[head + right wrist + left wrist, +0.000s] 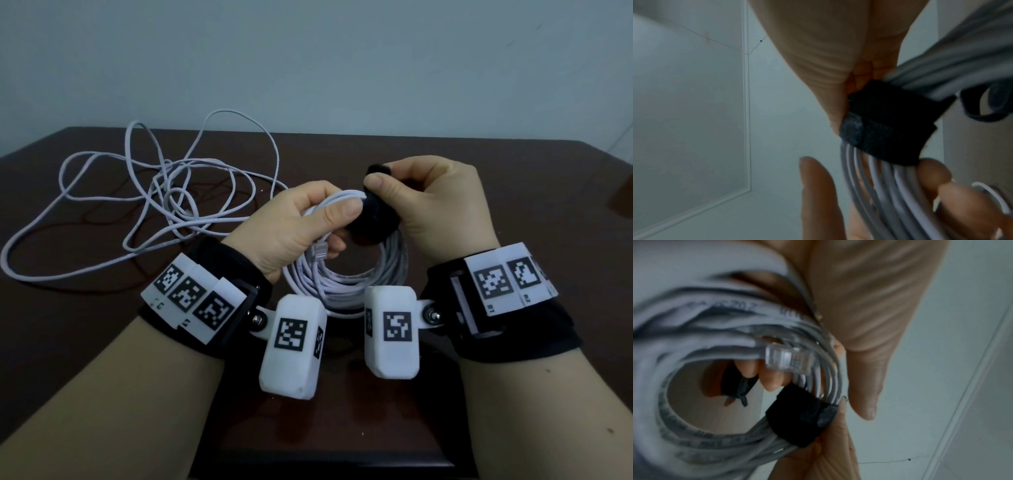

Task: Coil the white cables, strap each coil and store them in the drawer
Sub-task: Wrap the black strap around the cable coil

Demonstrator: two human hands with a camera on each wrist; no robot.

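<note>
A coiled white cable (pixel 346 284) hangs upright between my hands above the dark table (pixel 513 192). My left hand (pixel 308 219) grips the top of the coil, thumb pressed on the strands. A clear plug (pixel 789 359) on the cable's end sticks out by its fingers. A black strap (pixel 373 219) is wrapped round the bundle (pixel 799 415) (pixel 888 125). My right hand (pixel 421 202) pinches the strap's free end between thumb and fingers. A second white cable (pixel 147 195) lies loose and tangled on the table at the left.
A pale wall (pixel 308 61) rises behind the table's far edge. The table's near edge (pixel 325 459) runs just below my wrists, with the wrist cameras (pixel 291 346) hanging over it. No drawer shows in any view.
</note>
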